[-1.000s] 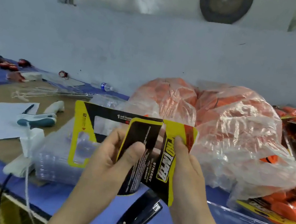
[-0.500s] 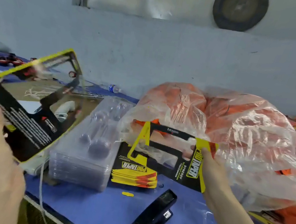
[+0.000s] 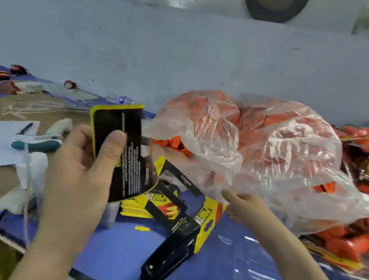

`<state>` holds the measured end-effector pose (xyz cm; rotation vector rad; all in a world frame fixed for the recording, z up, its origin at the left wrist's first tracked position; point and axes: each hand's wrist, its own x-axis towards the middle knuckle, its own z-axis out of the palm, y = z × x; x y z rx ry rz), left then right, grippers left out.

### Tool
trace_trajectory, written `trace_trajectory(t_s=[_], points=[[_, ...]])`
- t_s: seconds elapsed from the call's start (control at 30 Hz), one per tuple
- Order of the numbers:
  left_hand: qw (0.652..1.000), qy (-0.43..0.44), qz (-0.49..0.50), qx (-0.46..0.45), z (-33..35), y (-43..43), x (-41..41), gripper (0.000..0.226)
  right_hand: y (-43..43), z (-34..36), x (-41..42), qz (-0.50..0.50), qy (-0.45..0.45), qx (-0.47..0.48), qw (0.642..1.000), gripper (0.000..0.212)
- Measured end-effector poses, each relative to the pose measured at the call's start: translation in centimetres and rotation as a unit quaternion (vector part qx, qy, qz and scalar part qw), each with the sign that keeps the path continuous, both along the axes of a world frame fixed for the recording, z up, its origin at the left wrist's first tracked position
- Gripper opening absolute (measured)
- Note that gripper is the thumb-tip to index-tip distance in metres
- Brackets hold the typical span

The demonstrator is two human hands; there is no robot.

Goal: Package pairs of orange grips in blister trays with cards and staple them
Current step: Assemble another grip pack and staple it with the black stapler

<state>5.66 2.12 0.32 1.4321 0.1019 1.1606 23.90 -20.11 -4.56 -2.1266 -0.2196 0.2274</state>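
the left hand (image 3: 77, 171) has its grip clenched on a black and yellow card (image 3: 120, 151), thumb across its face, held up left of the bag (image 3: 261, 152) of orange grips. the right hand (image 3: 244, 206) reaches under the bag's front edge; its grip cannot be told. another card (image 3: 182, 209) lies on the blue surface (image 3: 217, 278) before the bag, touching the stapler (image 3: 168, 257).

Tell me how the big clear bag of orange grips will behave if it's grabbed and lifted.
The clear plastic bag looks thin and crinkled, so it would likely sag and shift, not hold shape. It bulges with orange grips, so it is probably heavy. The film looks glossy, perhaps slippery for the right hand.
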Motion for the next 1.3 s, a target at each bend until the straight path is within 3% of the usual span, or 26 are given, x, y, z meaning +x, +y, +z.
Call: trace_trajectory(t_s=[0.07, 0.1, 0.17, 0.27, 0.37, 0.53, 0.6, 0.7, 0.9, 1.1, 1.3], points=[[0.990, -0.015, -0.139, 0.006, 0.8, -4.3, -0.1, 0.011, -2.8, 0.7, -1.0, -0.003, -0.040, -0.002, 0.999, 0.051], [0.978, -0.018, -0.207, 0.002, 0.8, -6.0, -0.1, 0.011, -4.3, 1.0, -1.6, -0.005, -0.044, 0.038, 0.998, 0.041], [0.952, -0.014, -0.304, -0.022, 0.7, -8.3, 0.2, 0.022, -7.2, 1.6, -3.1, -0.020, 0.030, 0.198, 0.979, 0.034], [0.949, 0.028, -0.302, -0.084, -0.5, -10.7, 1.8, 0.032, -11.2, 1.9, -5.1, -0.003, 0.123, 0.339, 0.933, 0.042], [0.969, 0.157, -0.191, 0.011, -3.7, -12.2, 4.3, 0.015, -14.3, 1.6, -5.8, -0.083, 0.121, 0.380, 0.913, 0.039], [0.927, 0.337, -0.116, 0.114, -9.6, -13.2, 7.1, 0.016, -17.9, -0.5, -6.7, -0.169, -0.145, 0.261, 0.939, 0.023], [0.912, 0.369, -0.093, 0.154, -10.6, -13.7, 7.6, 0.025, -18.5, -2.0, -7.0, -0.187, -0.262, 0.139, 0.936, 0.022], [0.905, 0.370, -0.043, 0.206, -10.6, -14.3, 7.7, 0.015, -18.6, -3.6, -7.2, -0.164, -0.373, -0.057, 0.911, 0.020], [0.884, 0.392, -0.020, 0.254, -10.5, -14.3, 7.4, 0.028, -19.3, -5.7, -7.5, -0.121, -0.399, -0.244, 0.876, 0.020], [0.872, 0.378, 0.025, 0.312, -11.2, -15.4, 6.8, 0.058, -19.2, -6.4, -7.6, -0.106, -0.408, -0.276, 0.864, 0.018], [0.818, 0.370, 0.068, 0.435, -12.1, -16.0, 6.7, 0.052, -19.1, -6.6, -7.7, -0.087, -0.395, -0.283, 0.870, 0.013]])
